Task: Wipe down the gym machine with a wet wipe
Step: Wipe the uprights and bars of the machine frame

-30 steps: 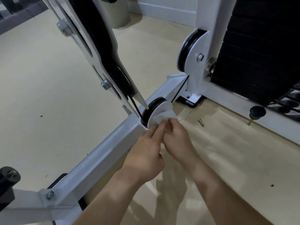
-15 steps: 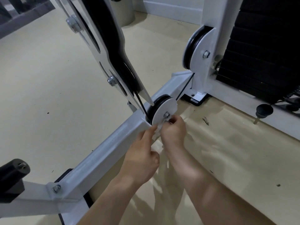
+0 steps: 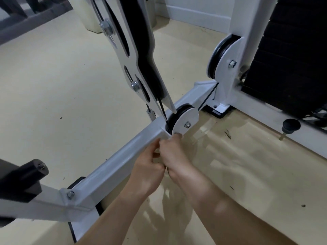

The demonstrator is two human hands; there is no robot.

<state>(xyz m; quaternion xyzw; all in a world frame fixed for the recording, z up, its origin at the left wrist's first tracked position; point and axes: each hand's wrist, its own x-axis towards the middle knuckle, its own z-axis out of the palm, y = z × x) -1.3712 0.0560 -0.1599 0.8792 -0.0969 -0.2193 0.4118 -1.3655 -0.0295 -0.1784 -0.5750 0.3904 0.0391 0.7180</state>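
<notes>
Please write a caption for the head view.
Left hand and right hand hold a wet wipe beneath the lower pulley.

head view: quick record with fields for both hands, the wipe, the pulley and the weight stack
wet wipe: mostly hidden between the hands, a white bit shows at the fingertips
left hand: fingers curled, pinching the wet wipe, against the right hand, beside the floor beam
right hand: holds the wet wipe at the bottom edge of the lower pulley
lower pulley: white plate with bolt, black wheel, black cable
weight stack: black, far right, untouched
floor: beige, dark specks
</notes>
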